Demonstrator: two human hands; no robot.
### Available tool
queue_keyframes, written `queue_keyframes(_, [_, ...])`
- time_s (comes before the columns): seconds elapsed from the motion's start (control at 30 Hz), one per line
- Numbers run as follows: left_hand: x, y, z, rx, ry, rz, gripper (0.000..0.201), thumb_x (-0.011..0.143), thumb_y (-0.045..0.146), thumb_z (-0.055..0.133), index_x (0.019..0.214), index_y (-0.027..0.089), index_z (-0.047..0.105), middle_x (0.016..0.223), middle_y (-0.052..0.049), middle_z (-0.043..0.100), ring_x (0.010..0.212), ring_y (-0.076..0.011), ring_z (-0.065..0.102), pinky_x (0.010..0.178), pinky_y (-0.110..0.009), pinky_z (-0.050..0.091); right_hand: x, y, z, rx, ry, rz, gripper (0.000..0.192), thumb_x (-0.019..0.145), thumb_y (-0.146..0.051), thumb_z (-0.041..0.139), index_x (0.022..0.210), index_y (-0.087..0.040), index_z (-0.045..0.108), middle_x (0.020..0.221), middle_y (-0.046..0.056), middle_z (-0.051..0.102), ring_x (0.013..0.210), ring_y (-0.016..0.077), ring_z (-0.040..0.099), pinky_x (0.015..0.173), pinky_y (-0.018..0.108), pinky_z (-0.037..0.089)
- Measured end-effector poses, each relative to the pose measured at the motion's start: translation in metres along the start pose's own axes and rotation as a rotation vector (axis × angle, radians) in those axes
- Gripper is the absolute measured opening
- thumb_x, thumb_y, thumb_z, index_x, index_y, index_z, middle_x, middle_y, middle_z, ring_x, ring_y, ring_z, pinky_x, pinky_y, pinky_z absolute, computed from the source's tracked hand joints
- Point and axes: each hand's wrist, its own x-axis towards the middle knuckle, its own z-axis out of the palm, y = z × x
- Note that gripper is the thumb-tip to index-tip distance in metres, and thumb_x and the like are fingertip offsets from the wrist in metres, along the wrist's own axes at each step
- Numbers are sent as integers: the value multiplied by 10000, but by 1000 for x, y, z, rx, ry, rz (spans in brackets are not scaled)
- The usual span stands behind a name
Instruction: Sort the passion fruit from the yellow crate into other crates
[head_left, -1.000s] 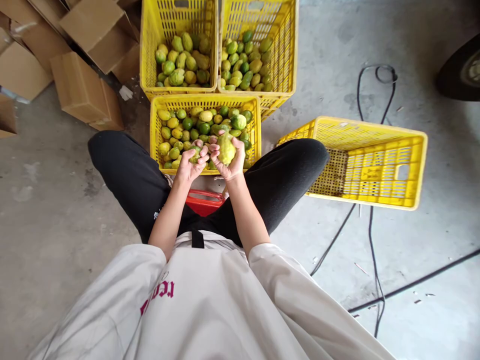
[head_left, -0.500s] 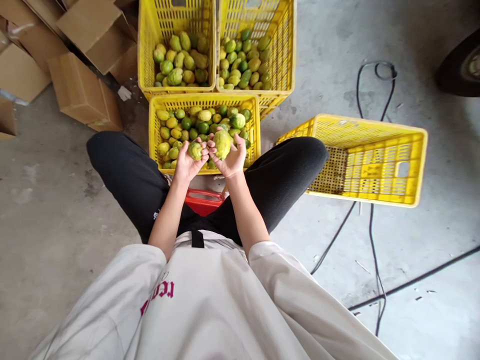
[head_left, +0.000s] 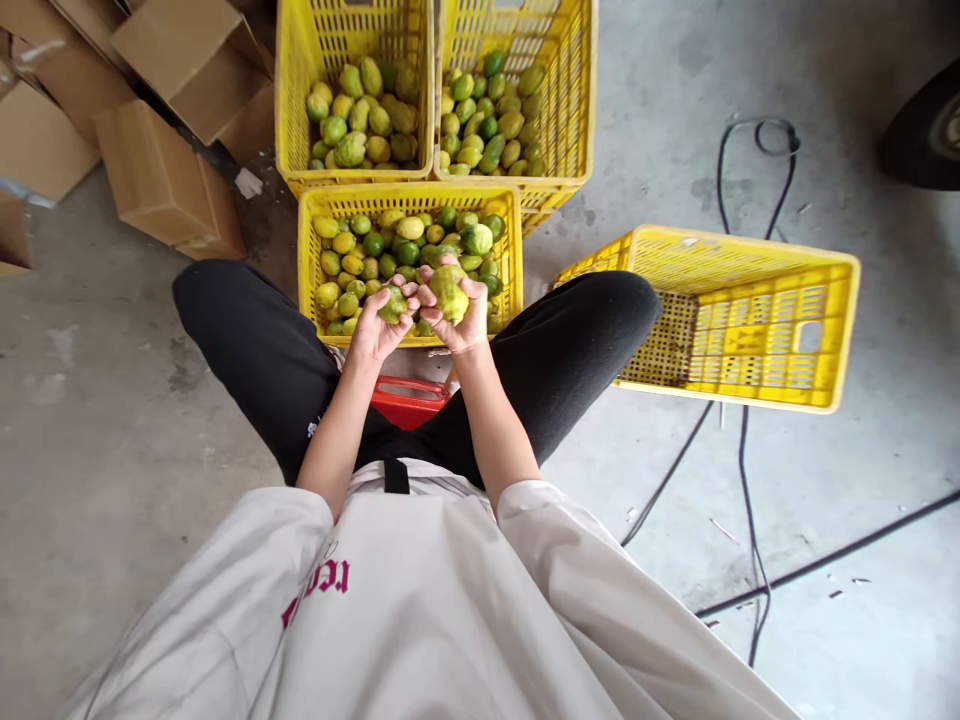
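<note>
Left hand [head_left: 375, 325] holds a small green fruit [head_left: 392, 304]; right hand [head_left: 463, 325] grips a larger fruit [head_left: 448, 290], over the nearest crate [head_left: 306, 270] at 12 o'clock.

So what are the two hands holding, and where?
Left hand cups a small green round fruit; right hand cups a bigger yellow-green fruit around its sides.

**Hidden and cut off**

The two far crates [head_left: 435, 60] run off the top edge. A dark tyre [head_left: 926, 130] is clipped at the right. The red stool [head_left: 409, 400] hides mostly beneath the legs. Cardboard boxes [head_left: 45, 130] leave the frame at left.
</note>
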Motion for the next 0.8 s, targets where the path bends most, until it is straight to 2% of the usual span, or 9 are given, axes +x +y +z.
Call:
queue_keyframes(0.17, [5, -1, -3, -13, 35, 20, 413, 1152, 243, 310, 828, 187, 559, 709, 32, 518, 461, -10, 481, 407, -73, 383, 0, 5, 4, -198, -93, 33, 315, 691, -301, 708, 972, -290, 566, 864, -10, 643, 611, 164, 539, 382, 205, 417])
queue_keyframes(0.33, [5, -2, -3, -6, 37, 81, 416, 1154, 357, 357, 845, 199, 588, 704, 17, 539, 487, -39, 473, 421, -111, 395, -3, 1, 12, -213, 39, 76, 149, 874, -333, 629, 1007, -287, 581, 917, -3, 673, 720, 168, 600, 500, 231, 491])
queue_keyframes(0.4, [4, -1, -4, -13, 19, 123, 405, 1145, 405, 340, 999, 213, 666, 812, -21, 643, 622, -81, 602, 531, -148, 511, -3, -2, 14, -147, 113, 47, 154, 947, -392, 543, 1028, -282, 614, 951, 5, 698, 828, 174, 650, 603, 264, 558])
queue_keyframes(0.47, [4, 1, -4, -8, -3, 170, 409, 1126, 373, 320, 1240, 236, 688, 1020, -64, 736, 858, -133, 723, 735, -219, 616, -3, -5, 13, -75, 141, -16, 229, 936, -444, 510, 1023, -278, 641, 978, 18, 720, 952, 195, 688, 713, 325, 613])
queue_keyframes(0.53, [4, 3, -5, 13, 1, 197, 418, 1100, 331, 365, 1402, 255, 645, 1203, -87, 752, 1065, -165, 754, 894, -260, 629, -3, -7, 11, -34, 122, -69, 239, 891, -468, 547, 990, -277, 649, 964, 27, 728, 1046, 226, 702, 779, 389, 636])
queue_keyframes(0.6, [3, 4, -4, 24, 13, 202, 403, 1093, 334, 423, 1432, 261, 629, 1271, -92, 740, 1152, -175, 748, 934, -254, 622, -2, -7, 10, -7, 80, -81, 220, 894, -450, 545, 967, -272, 650, 918, 25, 722, 1097, 231, 701, 806, 395, 633])
queue_keyframes(0.67, [2, 4, -3, 15, 24, 197, 350, 1105, 369, 447, 1366, 260, 653, 1217, -82, 734, 1104, -163, 749, 878, -220, 624, -1, -5, 9, 36, 50, -57, 293, 949, -447, 431, 949, -253, 651, 885, 18, 712, 1074, 193, 691, 792, 330, 607])
queue_keyframes(0.73, [0, 3, -1, -11, 36, 176, 323, 1127, 398, 416, 1215, 238, 683, 1054, -61, 705, 914, -114, 726, 745, -156, 603, 0, -2, 8, 78, 38, -21, 412, 991, -447, 296, 925, -236, 643, 891, 17, 716, 940, 150, 659, 719, 260, 565])
queue_keyframes(0.8, [-2, 2, -1, -34, 44, 132, 354, 1144, 382, 363, 1054, 223, 666, 904, -29, 625, 723, -64, 632, 609, -89, 535, 1, 1, 7, 82, 42, 12, 422, 1007, -450, 282, 918, -236, 634, 901, 19, 721, 783, 134, 592, 630, 231, 524])
